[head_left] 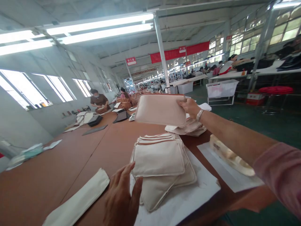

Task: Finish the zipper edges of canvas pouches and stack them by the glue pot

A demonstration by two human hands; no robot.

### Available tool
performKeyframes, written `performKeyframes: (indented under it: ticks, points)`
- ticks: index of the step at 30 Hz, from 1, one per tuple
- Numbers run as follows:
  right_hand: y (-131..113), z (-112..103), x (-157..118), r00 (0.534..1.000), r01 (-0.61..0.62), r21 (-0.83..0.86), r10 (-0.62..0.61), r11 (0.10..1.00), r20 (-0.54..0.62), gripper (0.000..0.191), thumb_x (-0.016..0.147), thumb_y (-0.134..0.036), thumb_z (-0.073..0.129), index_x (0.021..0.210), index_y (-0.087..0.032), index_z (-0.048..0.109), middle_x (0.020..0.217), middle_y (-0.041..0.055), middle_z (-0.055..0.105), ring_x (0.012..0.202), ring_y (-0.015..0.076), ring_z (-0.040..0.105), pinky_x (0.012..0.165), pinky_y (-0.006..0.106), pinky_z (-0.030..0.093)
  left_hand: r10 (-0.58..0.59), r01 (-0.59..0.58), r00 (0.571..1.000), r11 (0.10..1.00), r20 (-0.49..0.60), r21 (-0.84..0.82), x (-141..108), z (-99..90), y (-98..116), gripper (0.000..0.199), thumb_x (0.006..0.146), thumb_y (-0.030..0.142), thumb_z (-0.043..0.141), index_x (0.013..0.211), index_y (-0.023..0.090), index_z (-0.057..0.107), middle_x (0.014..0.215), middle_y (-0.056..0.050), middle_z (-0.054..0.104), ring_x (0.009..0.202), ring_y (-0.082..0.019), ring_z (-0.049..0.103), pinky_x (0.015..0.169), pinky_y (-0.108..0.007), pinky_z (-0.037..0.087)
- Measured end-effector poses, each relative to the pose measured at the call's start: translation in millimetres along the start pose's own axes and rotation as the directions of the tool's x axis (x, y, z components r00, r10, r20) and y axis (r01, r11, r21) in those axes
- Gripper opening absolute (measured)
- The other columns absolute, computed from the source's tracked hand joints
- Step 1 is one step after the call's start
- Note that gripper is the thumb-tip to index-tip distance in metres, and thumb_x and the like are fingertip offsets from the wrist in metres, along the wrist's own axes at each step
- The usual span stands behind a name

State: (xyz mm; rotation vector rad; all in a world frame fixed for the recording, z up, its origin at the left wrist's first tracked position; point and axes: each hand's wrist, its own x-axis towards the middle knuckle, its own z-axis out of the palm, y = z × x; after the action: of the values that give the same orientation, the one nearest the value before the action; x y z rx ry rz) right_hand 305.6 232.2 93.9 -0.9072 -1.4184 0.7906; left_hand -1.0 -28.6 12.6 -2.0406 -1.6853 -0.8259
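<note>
Raised above the table, a flat beige rectangular panel [160,110] with rounded corners is gripped at its right edge by my right hand [189,107]. My left hand [123,196] has its fingers apart, by the left side of a stack of cream sewn pouch pieces [160,158]; whether the fingertips touch it I cannot tell. Brown edging shows along the stack's top layers, and the lower pieces lie askew on a white sheet [195,197]. Behind it, partly under the raised panel, sits another pile of beige pieces [194,127]. A long cream strip [80,197] lies left of my left hand.
The brown table [94,166] has a seam running across it. At right, a plastic-wrapped item [228,153] rests on white paper. Dark and white pieces [94,120] lie farther back, near a co-worker [100,102]. A white bin [222,89] and red stool [275,90] stand beyond.
</note>
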Motion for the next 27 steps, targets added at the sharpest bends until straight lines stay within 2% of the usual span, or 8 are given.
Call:
performKeyframes:
  ticks: [2,5,10,13,16,21,24,27]
  points:
    - [27.8,-17.5,11.5,0.988,-0.055,-0.057,0.046,0.997,-0.148,0.028,0.096,-0.029,0.058,0.121,-0.016,0.058,0.123,0.0098,0.06,0.103,0.0226,0.062,0.088,0.043,0.054,0.002,0.002,0.993,0.999,0.114,-0.037,18.6,38.4,-1.5,0.04,0.096,0.037,0.046,0.133,0.021,0.047,0.128,-0.012,0.058,0.117,-0.027,0.056,0.094,-0.043,0.05]
    - [74.2,-15.6,-13.5,0.966,-0.118,-0.09,0.094,0.989,-0.242,0.033,0.09,-0.023,0.064,0.122,-0.015,0.057,0.126,0.011,0.058,0.109,0.0255,0.059,0.09,0.045,0.052,0.074,-0.064,0.959,0.997,0.272,-0.044,59.6,101.7,6.9,0.038,0.098,0.029,0.044,0.134,0.019,0.048,0.133,-0.011,0.056,0.123,-0.026,0.052,0.103,-0.042,0.044]
    - [130.0,21.2,-88.2,0.978,-0.176,-0.018,0.172,0.984,-0.12,0.029,0.082,-0.03,0.064,0.108,-0.017,0.063,0.103,0.0104,0.069,0.089,0.0239,0.068,0.069,0.035,0.058,0.152,-0.144,0.916,0.988,0.372,-0.049,129.1,198.8,28.6,0.034,0.093,0.029,0.058,0.126,0.018,0.056,0.123,-0.009,0.062,0.113,-0.024,0.057,0.098,-0.041,0.048]
    - [136.1,26.5,-104.8,0.978,-0.192,0.044,0.195,0.98,-0.069,0.033,0.083,-0.035,0.061,0.11,-0.017,0.06,0.108,0.0101,0.069,0.089,0.022,0.068,0.066,0.031,0.058,0.161,-0.168,0.892,0.986,0.422,-0.021,147.1,228.7,35.3,0.027,0.093,0.035,0.059,0.111,0.015,0.062,0.11,-0.007,0.065,0.097,-0.021,0.063,0.085,-0.042,0.053]
    - [132.2,23.3,-99.0,0.978,-0.202,0.092,0.207,0.975,-0.042,0.033,0.085,-0.037,0.057,0.113,-0.018,0.058,0.112,0.0104,0.067,0.094,0.0209,0.067,0.069,0.03,0.057,0.198,-0.218,0.898,0.976,0.393,0.006,143.8,224.4,37.2,0.019,0.093,0.032,0.059,0.1,0.015,0.064,0.105,-0.007,0.065,0.096,-0.022,0.062,0.085,-0.04,0.051]
    - [132.9,36.2,-84.8,0.965,-0.233,0.141,0.212,0.962,0.153,0.03,0.094,-0.037,0.048,0.113,-0.016,0.057,0.107,0.0112,0.069,0.095,0.0189,0.069,0.072,0.029,0.057,0.313,-0.331,0.913,0.943,0.263,0.025,112.2,177.9,36.0,0.021,0.098,0.019,0.046,0.096,0.019,0.068,0.096,-0.009,0.066,0.097,-0.024,0.061,0.085,-0.037,0.046]
    - [140.1,50.6,-86.0,0.918,-0.232,0.1,0.184,0.968,0.351,0.032,0.098,-0.039,0.045,0.109,-0.014,0.061,0.1,0.0113,0.071,0.089,0.0188,0.07,0.073,0.031,0.058,0.342,-0.352,0.922,0.935,0.178,0.027,86.8,154.0,31.4,0.022,0.097,0.018,0.047,0.1,0.02,0.068,0.094,-0.008,0.068,0.094,-0.023,0.063,0.084,-0.035,0.046]
    - [150.0,58.0,-91.0,0.868,-0.166,-0.006,0.149,0.986,0.474,0.031,0.099,-0.039,0.05,0.106,-0.012,0.064,0.101,0.0092,0.069,0.088,0.0193,0.068,0.076,0.035,0.057,0.312,-0.317,0.944,0.948,0.105,0.038,59.9,131.3,22.9,0.016,0.096,0.019,0.051,0.093,0.018,0.066,0.09,-0.007,0.067,0.086,-0.022,0.063,0.081,-0.035,0.047]
